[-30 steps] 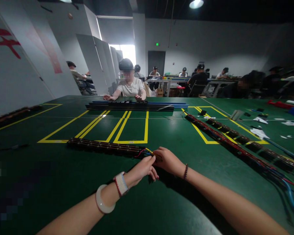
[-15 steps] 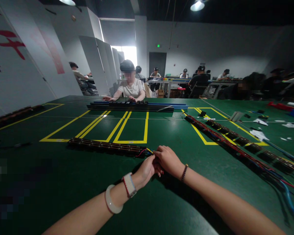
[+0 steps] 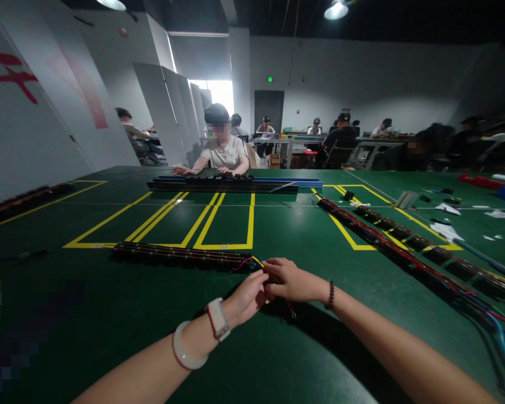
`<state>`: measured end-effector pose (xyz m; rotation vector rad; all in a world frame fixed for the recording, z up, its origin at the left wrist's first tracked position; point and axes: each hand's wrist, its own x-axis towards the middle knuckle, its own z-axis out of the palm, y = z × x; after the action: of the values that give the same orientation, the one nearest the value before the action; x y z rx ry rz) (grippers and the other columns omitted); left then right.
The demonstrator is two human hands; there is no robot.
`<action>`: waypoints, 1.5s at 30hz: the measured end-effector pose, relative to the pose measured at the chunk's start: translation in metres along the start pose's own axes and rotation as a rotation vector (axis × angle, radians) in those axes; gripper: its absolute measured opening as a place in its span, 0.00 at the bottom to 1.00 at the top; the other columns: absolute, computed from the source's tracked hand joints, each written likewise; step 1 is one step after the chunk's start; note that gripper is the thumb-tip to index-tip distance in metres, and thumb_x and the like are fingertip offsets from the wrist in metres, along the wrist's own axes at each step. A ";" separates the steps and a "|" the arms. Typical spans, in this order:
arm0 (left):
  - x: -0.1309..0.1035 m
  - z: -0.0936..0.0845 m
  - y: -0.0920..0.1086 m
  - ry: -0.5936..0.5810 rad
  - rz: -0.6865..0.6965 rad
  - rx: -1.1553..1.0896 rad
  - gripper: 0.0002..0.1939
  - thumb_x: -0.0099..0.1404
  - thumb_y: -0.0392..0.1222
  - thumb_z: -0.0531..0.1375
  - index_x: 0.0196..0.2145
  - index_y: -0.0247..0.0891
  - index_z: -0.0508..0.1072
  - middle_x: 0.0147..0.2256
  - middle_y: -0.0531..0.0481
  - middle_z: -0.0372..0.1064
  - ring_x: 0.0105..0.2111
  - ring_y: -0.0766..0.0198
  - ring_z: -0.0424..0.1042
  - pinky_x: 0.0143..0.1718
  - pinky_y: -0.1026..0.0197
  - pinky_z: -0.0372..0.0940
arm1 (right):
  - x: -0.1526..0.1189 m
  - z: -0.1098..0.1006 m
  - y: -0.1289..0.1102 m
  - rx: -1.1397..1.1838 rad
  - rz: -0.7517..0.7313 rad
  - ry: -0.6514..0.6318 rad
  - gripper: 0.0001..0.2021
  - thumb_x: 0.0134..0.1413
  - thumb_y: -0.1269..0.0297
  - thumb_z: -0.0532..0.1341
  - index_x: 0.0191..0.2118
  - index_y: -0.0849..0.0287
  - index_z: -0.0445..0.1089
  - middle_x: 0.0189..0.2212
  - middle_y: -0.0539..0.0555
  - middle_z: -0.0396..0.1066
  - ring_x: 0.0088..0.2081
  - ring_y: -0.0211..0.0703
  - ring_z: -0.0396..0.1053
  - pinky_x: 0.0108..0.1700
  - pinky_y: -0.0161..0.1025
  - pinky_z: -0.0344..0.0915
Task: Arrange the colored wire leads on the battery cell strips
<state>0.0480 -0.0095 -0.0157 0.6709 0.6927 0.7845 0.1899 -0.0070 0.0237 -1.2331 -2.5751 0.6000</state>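
- I have my left hand [image 3: 249,292] and right hand [image 3: 297,281] narrowed together on the wires [image 3: 257,261], perhaps one steadying for the other (my fingers hide the exact pinch).
- A ring-ended lead [image 3: 293,313] hangs out on the near side.
- The black strip [image 3: 180,255] lies left on the bench [image 3: 151,314], wired end toward me, probably for reach.
- Far off, long rails [image 3: 223,186] lie crosswise before a co-worker [image 3: 225,150].
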 end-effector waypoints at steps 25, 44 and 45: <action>0.006 -0.010 -0.006 -0.023 0.040 0.065 0.01 0.60 0.34 0.54 0.31 0.34 0.62 0.21 0.56 0.59 0.17 0.76 0.57 0.18 0.70 0.47 | 0.008 -0.010 0.016 0.228 0.303 0.147 0.18 0.57 0.54 0.51 0.37 0.65 0.69 0.34 0.57 0.70 0.34 0.39 0.67 0.37 0.35 0.62; 0.003 -0.008 0.000 -0.010 0.029 -0.023 0.09 0.59 0.35 0.57 0.39 0.31 0.70 0.23 0.53 0.60 0.18 0.77 0.55 0.17 0.70 0.46 | 0.002 -0.006 0.029 1.034 0.372 -0.423 0.16 0.51 0.54 0.57 0.33 0.65 0.67 0.26 0.54 0.72 0.26 0.36 0.70 0.29 0.33 0.68; 0.003 -0.009 0.000 -0.021 0.028 -0.032 0.09 0.60 0.35 0.56 0.39 0.31 0.70 0.23 0.53 0.60 0.18 0.77 0.55 0.17 0.71 0.45 | 0.002 -0.005 0.028 1.004 0.368 -0.397 0.15 0.51 0.55 0.56 0.33 0.65 0.67 0.25 0.53 0.71 0.25 0.36 0.69 0.29 0.33 0.67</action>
<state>0.0431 -0.0045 -0.0220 0.6603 0.6521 0.8120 0.2100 0.0124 0.0156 -1.2308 -1.7487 2.0389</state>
